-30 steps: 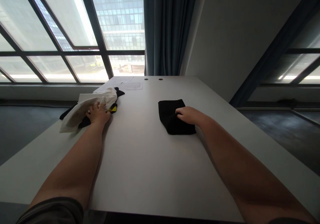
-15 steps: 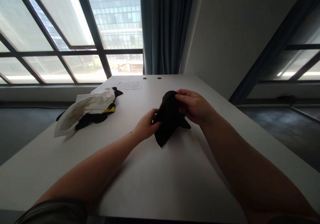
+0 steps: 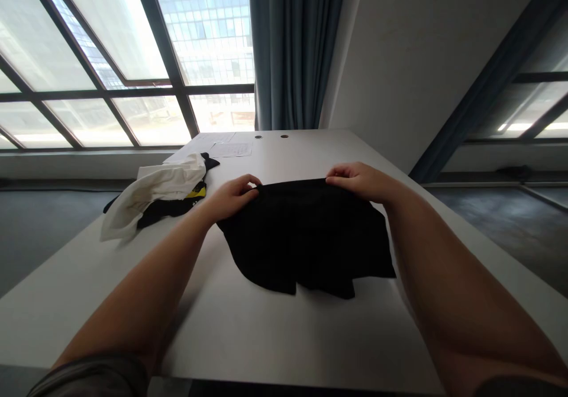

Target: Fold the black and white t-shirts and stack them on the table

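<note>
A black garment [image 3: 306, 237] is stretched between my two hands over the white table [image 3: 266, 344]. Its top edge is pulled nearly straight; the lower edge is uneven, with pointed corners. The frames do not show which kind of garment it is. My left hand [image 3: 231, 197] pinches the upper left part between thumb and fingers. On the other side, my right hand [image 3: 357, 181] grips the same top edge with closed fingertips.
At the left of the table lies a heap: a white cloth [image 3: 162, 187] over a black and yellow one [image 3: 168, 209]. Printed papers [image 3: 231, 149] lie near the far edge, beside two round holes [image 3: 284, 136]. Windows and a blue curtain [image 3: 295, 48] stand beyond.
My hands have moved apart, the left one leftward. The black garment, bunched before, is now spread wide between them. The heap at the left stays put.
</note>
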A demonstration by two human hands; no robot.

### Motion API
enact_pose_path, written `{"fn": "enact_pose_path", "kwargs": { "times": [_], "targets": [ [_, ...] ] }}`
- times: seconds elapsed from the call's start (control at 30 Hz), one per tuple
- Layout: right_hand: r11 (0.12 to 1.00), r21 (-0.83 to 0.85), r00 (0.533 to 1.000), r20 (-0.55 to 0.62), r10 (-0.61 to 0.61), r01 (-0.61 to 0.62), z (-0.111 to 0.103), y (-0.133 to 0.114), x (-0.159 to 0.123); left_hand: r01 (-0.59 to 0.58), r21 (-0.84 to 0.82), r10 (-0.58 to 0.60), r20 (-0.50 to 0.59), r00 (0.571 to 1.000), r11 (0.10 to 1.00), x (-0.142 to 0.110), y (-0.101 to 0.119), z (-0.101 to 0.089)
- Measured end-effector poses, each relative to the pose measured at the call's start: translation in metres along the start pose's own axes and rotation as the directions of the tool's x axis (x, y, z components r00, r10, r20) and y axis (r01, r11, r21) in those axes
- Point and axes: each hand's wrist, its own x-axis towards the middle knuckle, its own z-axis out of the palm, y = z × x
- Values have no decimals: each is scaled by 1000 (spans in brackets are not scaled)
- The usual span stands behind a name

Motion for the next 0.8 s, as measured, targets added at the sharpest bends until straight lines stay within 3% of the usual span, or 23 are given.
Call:
{"fn": "enact_pose_path", "kwargs": {
  "times": [0.07,0.13,0.17,0.27,0.33,0.47,0.57,0.67,0.73,0.8],
  "targets": [
    [909,-414,999,-45,21,-37,9,14,11,-64,315,88,-64,994,947,5,-10,9],
    [802,-597,999,51,6,26,23,17,17,-183,427,188,30,982,886,8,-15,26],
    [795,-598,986,169,-3,105,31,14,18,-259,417,229,123,966,871,9,-15,36],
    [846,-464,879,476,-10,262,59,2,15,-421,313,308,351,884,851,8,-9,57],
    [846,-470,856,516,31,252,75,-2,15,-436,341,296,391,872,833,6,-2,61],
    [842,-504,879,469,82,191,80,8,22,-387,499,197,391,899,776,4,1,50],
    [933,-337,893,448,42,125,62,24,25,-335,537,129,386,914,774,7,-5,38],
    [997,74,952,307,-6,-18,42,40,25,-275,590,106,305,946,759,12,-11,25],
    [927,370,994,113,10,-51,32,50,25,-179,646,91,168,982,742,14,-14,15],
    [869,494,997,-53,55,-22,24,62,27,-10,700,57,-44,997,714,15,-19,5]
  ]
}}
